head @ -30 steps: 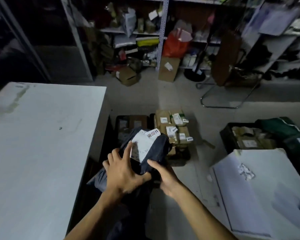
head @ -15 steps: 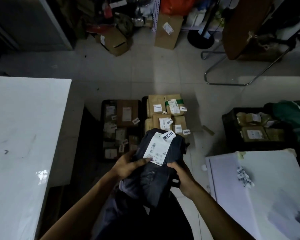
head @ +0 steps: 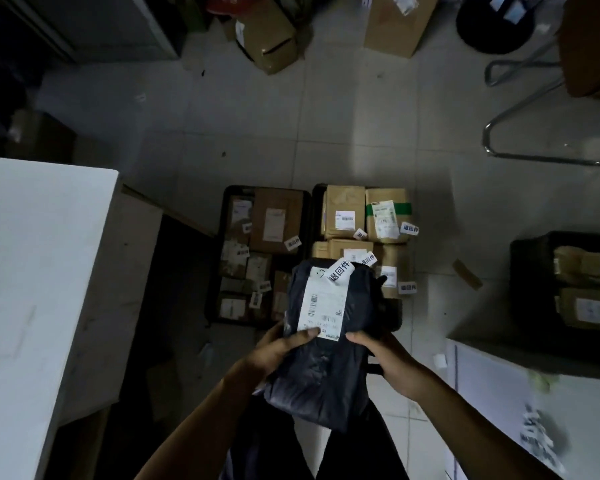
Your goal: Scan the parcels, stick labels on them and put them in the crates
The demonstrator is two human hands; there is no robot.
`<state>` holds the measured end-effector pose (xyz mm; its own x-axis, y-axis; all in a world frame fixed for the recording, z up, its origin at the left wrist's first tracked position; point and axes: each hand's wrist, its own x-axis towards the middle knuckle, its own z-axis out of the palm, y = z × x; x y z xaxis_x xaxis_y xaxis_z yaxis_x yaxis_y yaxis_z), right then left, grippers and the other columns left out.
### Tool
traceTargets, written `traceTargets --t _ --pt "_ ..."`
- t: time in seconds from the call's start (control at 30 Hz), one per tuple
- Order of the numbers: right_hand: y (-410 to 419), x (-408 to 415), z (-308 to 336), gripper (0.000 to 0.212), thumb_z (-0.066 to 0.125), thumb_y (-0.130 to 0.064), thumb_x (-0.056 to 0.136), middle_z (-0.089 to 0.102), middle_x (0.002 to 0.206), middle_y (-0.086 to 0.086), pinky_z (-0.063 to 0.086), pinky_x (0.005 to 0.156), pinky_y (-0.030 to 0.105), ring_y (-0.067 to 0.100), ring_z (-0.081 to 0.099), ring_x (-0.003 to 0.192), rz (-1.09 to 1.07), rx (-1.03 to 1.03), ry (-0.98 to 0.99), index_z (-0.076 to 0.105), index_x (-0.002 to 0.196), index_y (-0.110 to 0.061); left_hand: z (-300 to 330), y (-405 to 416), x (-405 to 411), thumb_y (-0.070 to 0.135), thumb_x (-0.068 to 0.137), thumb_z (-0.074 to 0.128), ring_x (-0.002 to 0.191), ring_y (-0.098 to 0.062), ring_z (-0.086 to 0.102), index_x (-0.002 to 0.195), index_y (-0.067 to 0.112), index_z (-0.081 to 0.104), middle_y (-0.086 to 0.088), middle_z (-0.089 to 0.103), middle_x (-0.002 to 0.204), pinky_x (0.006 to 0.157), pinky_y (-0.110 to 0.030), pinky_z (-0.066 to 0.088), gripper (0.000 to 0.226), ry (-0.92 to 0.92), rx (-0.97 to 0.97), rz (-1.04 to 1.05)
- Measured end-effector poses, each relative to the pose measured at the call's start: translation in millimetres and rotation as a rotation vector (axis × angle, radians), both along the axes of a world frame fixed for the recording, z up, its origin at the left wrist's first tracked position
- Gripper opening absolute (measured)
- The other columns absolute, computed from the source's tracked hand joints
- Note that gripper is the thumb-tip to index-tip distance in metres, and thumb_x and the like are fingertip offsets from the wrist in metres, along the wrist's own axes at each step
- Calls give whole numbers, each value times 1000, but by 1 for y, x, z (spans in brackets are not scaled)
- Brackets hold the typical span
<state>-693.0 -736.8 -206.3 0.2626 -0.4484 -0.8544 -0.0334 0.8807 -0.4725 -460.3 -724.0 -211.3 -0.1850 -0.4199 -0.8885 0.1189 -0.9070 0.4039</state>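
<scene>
I hold a dark plastic-bag parcel (head: 329, 368) in front of me over the floor. A white shipping label (head: 323, 303) lies on its top face, and a small white sticker with black characters (head: 340, 270) sits at the label's far corner. My left hand (head: 278, 351) grips the parcel's left side with the thumb on the label's near edge. My right hand (head: 385, 355) grips its right side. Beyond the parcel, two black crates stand side by side on the floor: the left crate (head: 222, 251) and the right crate (head: 316, 216), both filled with labelled cardboard parcels.
A white table (head: 32, 271) fills the left. A second white surface (head: 541, 410) with paper scraps is at the lower right, behind it a third black crate (head: 527, 271) holding boxes. Cardboard boxes (head: 395, 22) and a metal chair frame (head: 520, 140) stand farther back on the tiled floor.
The view has tilted down toward the floor crates. My left hand slid from the parcel's top to its left side, and the parcel moved forward and lower, toward the crates.
</scene>
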Motion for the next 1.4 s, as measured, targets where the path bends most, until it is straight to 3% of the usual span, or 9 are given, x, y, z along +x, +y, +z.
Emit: traceTargets --t 0.17,0.3,0.4,0.53,0.73,0.83,0.93,1.07,1.4 --pt "-38 37 -72 73 87 -50 70 70 127 -7 57 94 34 8 68 111 80 16 33 55 134 -33 -71 -29 30 39 62 94 112 -29 70 125 12 65 -8 73 119 104 -48 50 74 -114 11 81" --pt "-64 86 -173 37 76 -19 89 71 110 -8 53 72 10 -10 68 84 28 25 65 56 119 -27 -169 -54 68 30 69 93 109 -28 71 117 8 71 -10 74 117 103 -47 52 57 -188 13 108" --pt "-73 124 -254 51 80 -12 84 69 124 -3 55 90 22 1 68 101 10 1 76 54 122 -34 -242 -70 103 18 84 79 109 -20 71 115 16 71 -5 74 118 98 -38 55 32 -220 -11 67" --pt "-74 155 -342 79 81 -13 84 58 132 -7 50 98 36 12 60 113 4 27 160 37 147 -31 -324 -82 137 34 73 89 116 -18 66 108 29 70 6 73 116 105 -39 48 40 -300 -78 -56" --pt "-61 177 -388 88 64 -1 94 26 164 5 35 115 35 23 31 149 98 120 183 12 162 -21 -384 -77 148 15 82 83 134 -21 49 147 21 47 -1 54 144 105 -34 42 75 -373 -71 -254" --pt "-56 177 -351 84 61 5 93 41 155 8 40 107 31 22 39 143 198 110 232 17 161 -16 -358 -72 147 20 82 83 137 -19 44 153 24 39 3 46 149 112 -40 41 84 -417 -50 -322" --pt "-58 169 -280 71 59 5 94 59 111 -2 41 92 26 15 50 123 256 66 276 30 156 -10 -321 -56 154 46 70 77 135 -23 50 151 26 44 -1 50 150 110 -45 46 89 -466 -69 -353" --pt "-67 163 -180 54 59 -9 98 63 124 7 49 105 38 20 60 114 405 -32 349 45 150 -13 -201 -59 140 16 94 69 124 -29 59 144 6 51 -14 61 136 99 -34 50 54 -463 -66 -364" --pt "-70 244 58 36 61 -20 99 67 119 8 47 85 30 26 63 112 1232 -636 369 59 134 -13 100 24 170 24 93 66 109 -24 65 118 9 71 -11 70 118 89 -29 48 29 -856 -329 -179"
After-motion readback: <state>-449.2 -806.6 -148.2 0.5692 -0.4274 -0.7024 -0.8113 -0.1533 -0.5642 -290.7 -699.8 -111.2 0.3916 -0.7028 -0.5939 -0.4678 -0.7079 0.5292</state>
